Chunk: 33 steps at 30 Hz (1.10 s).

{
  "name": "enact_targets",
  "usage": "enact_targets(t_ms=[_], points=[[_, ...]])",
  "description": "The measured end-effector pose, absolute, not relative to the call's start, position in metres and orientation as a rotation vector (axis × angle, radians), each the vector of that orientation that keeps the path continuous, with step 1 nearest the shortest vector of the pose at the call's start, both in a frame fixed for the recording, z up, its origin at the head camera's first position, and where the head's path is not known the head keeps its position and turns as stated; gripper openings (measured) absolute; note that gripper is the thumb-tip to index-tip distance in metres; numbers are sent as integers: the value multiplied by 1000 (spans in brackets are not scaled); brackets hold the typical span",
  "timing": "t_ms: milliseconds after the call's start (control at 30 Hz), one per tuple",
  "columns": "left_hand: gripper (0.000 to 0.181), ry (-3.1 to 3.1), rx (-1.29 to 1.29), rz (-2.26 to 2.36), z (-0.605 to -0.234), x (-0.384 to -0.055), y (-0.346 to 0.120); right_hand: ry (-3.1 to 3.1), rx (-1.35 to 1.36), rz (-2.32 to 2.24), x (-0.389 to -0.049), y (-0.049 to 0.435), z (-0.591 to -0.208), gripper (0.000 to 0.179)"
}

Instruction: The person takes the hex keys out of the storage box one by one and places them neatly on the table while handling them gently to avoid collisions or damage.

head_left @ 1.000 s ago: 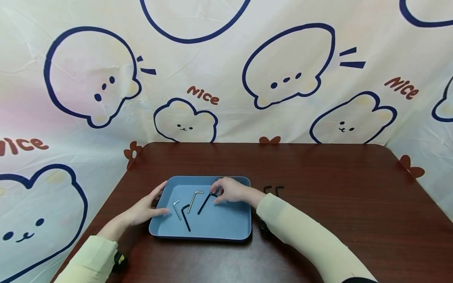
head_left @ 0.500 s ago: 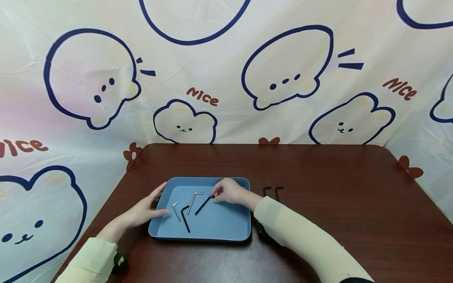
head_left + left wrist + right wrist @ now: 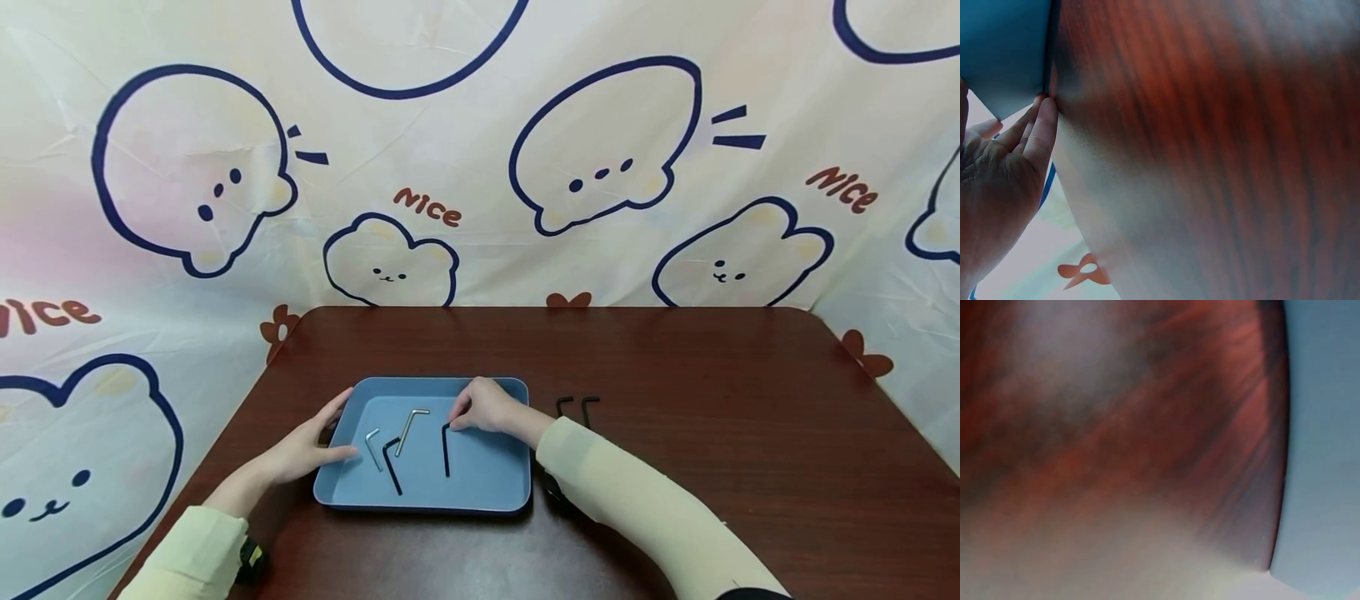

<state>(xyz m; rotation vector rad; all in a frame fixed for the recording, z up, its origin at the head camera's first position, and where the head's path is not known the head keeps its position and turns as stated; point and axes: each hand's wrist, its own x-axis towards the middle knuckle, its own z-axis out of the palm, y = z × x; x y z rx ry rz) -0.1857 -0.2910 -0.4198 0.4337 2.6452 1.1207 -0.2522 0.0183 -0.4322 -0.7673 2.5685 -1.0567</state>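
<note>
A blue tray [image 3: 480, 492] lies on the table with several L-shaped hex keys in it. At its left side my left hand [image 3: 303, 450] holds the rim, thumb over the inside and fingers along the outer wall. In the left wrist view, the fingers of that left hand [image 3: 1010, 162] touch the tray's edge [image 3: 1007, 56]. My right hand [image 3: 483, 407] pinches a black hex key [image 3: 446, 454] by its bent end, the long arm pointing toward me. Left of it lie a brass-coloured hex key [image 3: 406, 432], another black hex key [image 3: 392, 471] and a silver hex key [image 3: 372, 450].
Two more black hex keys [image 3: 589, 408] lie on the dark brown table [image 3: 675, 375] right of the tray, partly hidden by the right sleeve [image 3: 615, 475]. A printed cloth [image 3: 480, 167] hangs behind the table. The right wrist view shows only table and tray edge [image 3: 1322, 450].
My right hand has turned the pinched black hex key from a slant to nearly straight toward me, its free end swinging right. The left hand stays at the tray's rim.
</note>
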Motion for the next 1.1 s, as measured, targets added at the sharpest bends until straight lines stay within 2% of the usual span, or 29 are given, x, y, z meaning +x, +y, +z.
enact_targets(t_ms=[533, 1100], points=[[94, 2638, 435, 1130, -421, -186, -292, 2585, -899, -969, -254, 19, -430, 4], [95, 2637, 413, 1121, -421, -187, -293, 2486, -914, -1058, -259, 23, -415, 3]])
